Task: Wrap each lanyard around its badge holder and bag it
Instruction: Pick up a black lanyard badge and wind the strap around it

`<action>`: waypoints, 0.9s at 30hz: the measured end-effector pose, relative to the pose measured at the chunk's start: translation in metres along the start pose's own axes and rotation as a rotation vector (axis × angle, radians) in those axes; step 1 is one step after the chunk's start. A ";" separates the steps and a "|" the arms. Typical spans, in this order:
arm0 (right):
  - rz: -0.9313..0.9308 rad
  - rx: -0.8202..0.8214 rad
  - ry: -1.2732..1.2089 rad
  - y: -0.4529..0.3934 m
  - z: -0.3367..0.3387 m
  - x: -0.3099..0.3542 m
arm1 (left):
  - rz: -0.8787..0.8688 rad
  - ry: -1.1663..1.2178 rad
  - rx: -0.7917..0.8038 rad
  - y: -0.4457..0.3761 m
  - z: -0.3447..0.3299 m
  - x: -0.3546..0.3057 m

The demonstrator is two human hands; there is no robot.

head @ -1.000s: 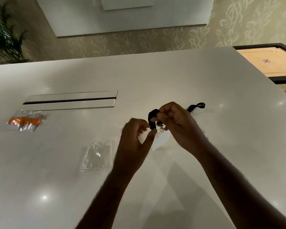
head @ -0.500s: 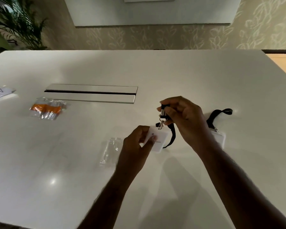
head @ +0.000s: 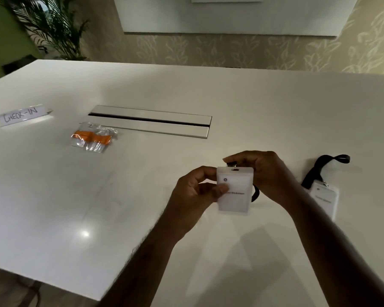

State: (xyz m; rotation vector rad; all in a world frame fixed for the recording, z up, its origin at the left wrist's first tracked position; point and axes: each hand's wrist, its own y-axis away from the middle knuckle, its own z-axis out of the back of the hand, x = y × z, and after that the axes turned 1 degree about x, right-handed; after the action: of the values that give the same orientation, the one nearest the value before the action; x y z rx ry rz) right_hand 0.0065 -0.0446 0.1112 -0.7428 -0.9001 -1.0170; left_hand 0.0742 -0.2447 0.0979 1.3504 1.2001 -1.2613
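Lifted off the desk (head: pixel 186 89) since a moment ago, the badge (head: pixel 235 196) is sitting upright at 6 o'clock; my left fingers (head: pixel 220 189) are pinching its edge, my right hand (head: pixel 264 171) is gripping the clip and lanyard (head: pixel 256 194), starting the wrap.

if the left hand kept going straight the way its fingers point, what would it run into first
Its fingers point right, so past the badge holder the left hand pinches, it would likely meet the right hand first; depth is unclear.

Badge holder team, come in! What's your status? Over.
Left hand and right hand both grip badge holder. Black lanyard not wrapped. Nothing blocking.
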 end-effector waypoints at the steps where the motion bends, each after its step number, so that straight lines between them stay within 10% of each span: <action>1: 0.005 -0.012 0.022 -0.001 -0.004 -0.001 | 0.006 0.017 -0.018 0.000 0.003 -0.002; 27: -0.012 0.036 -0.239 0.028 -0.030 0.007 | 0.086 0.551 -0.235 0.006 -0.002 0.002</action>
State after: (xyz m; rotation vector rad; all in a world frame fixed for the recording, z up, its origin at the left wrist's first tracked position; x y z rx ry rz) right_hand 0.0428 -0.0627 0.1011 -0.8409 -1.1270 -0.9325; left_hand 0.0803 -0.2432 0.0956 1.6017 1.5860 -0.6722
